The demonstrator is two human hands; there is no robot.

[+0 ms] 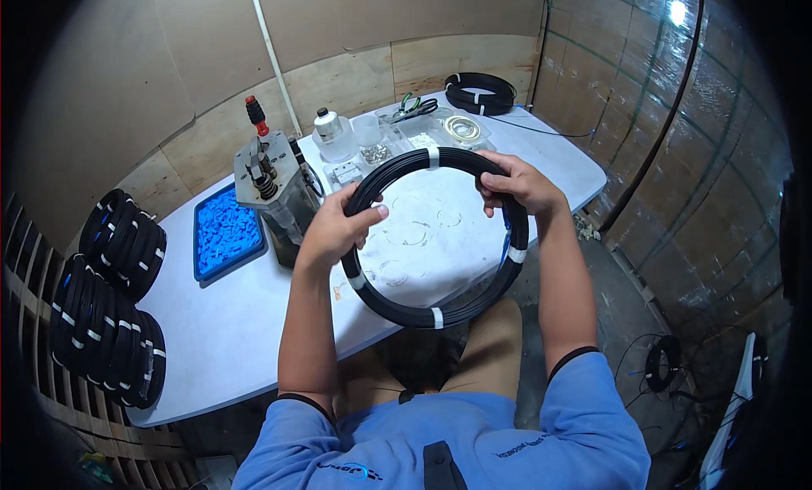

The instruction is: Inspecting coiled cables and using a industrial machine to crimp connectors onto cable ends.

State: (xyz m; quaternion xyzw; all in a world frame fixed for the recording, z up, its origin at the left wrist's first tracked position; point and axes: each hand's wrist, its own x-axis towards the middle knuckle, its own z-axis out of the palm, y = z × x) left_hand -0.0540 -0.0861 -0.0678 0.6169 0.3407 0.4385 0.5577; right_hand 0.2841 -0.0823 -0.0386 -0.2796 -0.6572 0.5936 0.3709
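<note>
Between my hands I hold up a coil of black cable (pixel 396 316), bound with several white tape bands. My left hand (pixel 337 228) is closed round its upper left side, with the thumb on the inner edge. My right hand (pixel 520 185) grips the upper right side, its fingers curled through the ring. A short blue piece shows on the coil's inner right side, below my right hand. The coil hangs tilted over the white table's (pixel 228 329) near edge and my lap.
To the left stand a metal hand press (pixel 275 173), a blue tray of small blue parts (pixel 227 232) and stacked black coils (pixel 106 329). Behind are a white bottle (pixel 331 130), a clear parts box (pixel 423 134), pliers (pixel 414 109) and another coil (pixel 480 94). Loose cable (pixel 662 363) lies on the floor right.
</note>
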